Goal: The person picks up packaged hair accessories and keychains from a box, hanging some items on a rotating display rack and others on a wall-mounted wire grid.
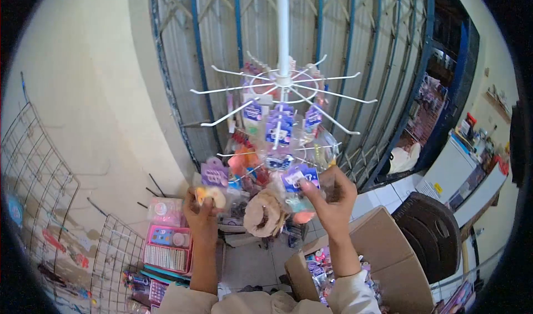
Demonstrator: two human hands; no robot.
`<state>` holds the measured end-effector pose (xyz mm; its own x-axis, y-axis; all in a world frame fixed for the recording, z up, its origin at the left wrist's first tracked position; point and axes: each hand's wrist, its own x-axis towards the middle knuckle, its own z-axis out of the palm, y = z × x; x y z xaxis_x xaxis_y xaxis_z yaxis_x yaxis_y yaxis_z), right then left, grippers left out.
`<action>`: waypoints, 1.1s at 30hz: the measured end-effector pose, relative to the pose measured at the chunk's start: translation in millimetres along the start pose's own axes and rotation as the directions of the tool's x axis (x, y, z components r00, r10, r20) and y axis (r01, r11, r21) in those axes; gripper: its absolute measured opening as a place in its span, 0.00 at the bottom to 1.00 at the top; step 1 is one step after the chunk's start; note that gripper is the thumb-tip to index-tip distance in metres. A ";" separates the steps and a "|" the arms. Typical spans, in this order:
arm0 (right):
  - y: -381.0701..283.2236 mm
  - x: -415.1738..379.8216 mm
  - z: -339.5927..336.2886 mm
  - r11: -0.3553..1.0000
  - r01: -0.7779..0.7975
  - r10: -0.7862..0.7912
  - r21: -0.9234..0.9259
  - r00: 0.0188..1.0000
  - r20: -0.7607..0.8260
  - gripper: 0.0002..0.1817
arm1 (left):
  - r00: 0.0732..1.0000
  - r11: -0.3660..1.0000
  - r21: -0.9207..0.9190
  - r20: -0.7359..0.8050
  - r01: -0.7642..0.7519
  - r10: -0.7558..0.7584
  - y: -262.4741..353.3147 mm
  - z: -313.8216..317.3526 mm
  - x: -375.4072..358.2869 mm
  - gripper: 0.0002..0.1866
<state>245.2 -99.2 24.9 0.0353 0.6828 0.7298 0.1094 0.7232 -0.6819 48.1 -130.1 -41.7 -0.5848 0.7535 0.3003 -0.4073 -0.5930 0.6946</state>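
Note:
My left hand (201, 218) pinches a small clear packet (214, 195) with something yellow and cream inside, under a purple header card. My right hand (337, 203) grips another packet by its blue-purple card (300, 177), thumb on the front of it. Both hands are at the lower tier of a white rotating display rack (283, 80), whose hooks spread out around a central pole. More carded packets (278, 130) hang from the rack between and above my hands. A beige ruffled, ring-like item (263, 214) hangs low between my hands.
An open cardboard box (395, 253) full of small packets stands below my right arm. Pink trays of goods (166, 250) are at the lower left, beside wire grid racks (41, 164). Behind the rack is a folding metal gate (355, 42). A dark plastic chair (426, 225) stands at the right.

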 end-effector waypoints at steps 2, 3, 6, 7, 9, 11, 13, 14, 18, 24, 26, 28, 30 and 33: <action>1.3 2.9 16.9 0.996 -0.025 0.026 0.081 0.999 -0.020 0.11 | 0.999 1.000 0.007 -0.032 -0.021 0.021 -7.3 -9.2 0.6 0.14; 3.0 4.2 21.7 0.997 -0.034 0.034 0.069 0.999 -0.002 0.11 | 0.998 1.000 0.006 -0.057 -0.006 0.006 -11.0 -12.9 -3.1 0.13; 6.6 8.6 34.4 0.988 -0.040 0.047 0.148 0.998 -0.045 0.11 | 0.996 0.999 -0.050 -0.086 0.020 -0.024 -13.8 -15.4 -11.6 0.11; 7.6 9.4 35.5 0.989 -0.037 0.043 0.144 0.998 -0.042 0.11 | 0.995 0.999 -0.051 -0.099 0.016 -0.021 -14.4 -16.7 -12.4 0.12; 9.7 10.1 36.2 0.995 -0.055 0.059 0.080 0.997 -0.042 0.12 | 0.993 0.998 -0.057 -0.115 0.015 -0.022 -16.8 -19.4 -13.5 0.12; 14.8 10.4 40.0 0.996 -0.053 0.057 0.073 0.997 -0.056 0.12 | 0.977 0.998 -0.061 -0.214 -0.018 0.005 -20.6 -25.2 -11.9 0.13; 14.5 9.7 42.9 0.996 -0.050 0.055 0.067 0.996 -0.072 0.12 | 0.982 0.998 -0.063 -0.188 -0.020 0.007 -21.7 -34.8 -11.8 0.14; 12.2 8.7 43.5 0.996 -0.060 0.067 0.070 0.992 -0.108 0.12 | 0.987 0.998 -0.065 -0.163 -0.021 0.010 -22.3 -37.6 -12.6 0.14; 13.5 6.2 38.2 0.998 -0.060 0.064 0.031 0.984 -0.164 0.12 | 0.980 0.996 -0.084 -0.197 -0.035 0.018 -20.4 -35.2 -14.3 0.16; 7.2 7.9 26.6 0.981 -0.112 0.136 0.157 0.980 -0.148 0.10 | 0.991 0.996 -0.084 -0.131 -0.014 0.002 -26.8 -41.0 -15.1 0.18; 12.0 7.2 23.1 0.972 -0.129 0.161 0.196 0.974 -0.157 0.10 | 0.986 0.995 -0.096 -0.169 -0.019 0.002 -28.1 -40.8 -15.4 0.18; 16.2 6.8 20.9 0.970 -0.125 0.163 0.211 0.971 -0.175 0.10 | 0.983 0.995 -0.102 -0.182 -0.007 -0.011 -28.9 -42.7 -16.5 0.19; 17.7 6.9 20.0 0.966 -0.120 0.166 0.228 0.967 -0.192 0.10 | 0.980 0.994 -0.106 -0.196 0.002 -0.023 -28.5 -44.3 -17.4 0.19; 19.1 6.5 18.6 0.967 -0.076 0.134 0.245 0.964 -0.229 0.09 | 0.983 0.994 -0.111 -0.180 -0.004 -0.016 -24.9 -44.3 -19.3 0.19</action>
<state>229.1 -79.0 15.8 0.2767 0.7314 0.6234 -0.1404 0.6725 -0.7267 38.4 -142.4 -93.8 -0.6951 0.6994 0.1663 -0.4802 -0.6239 0.6166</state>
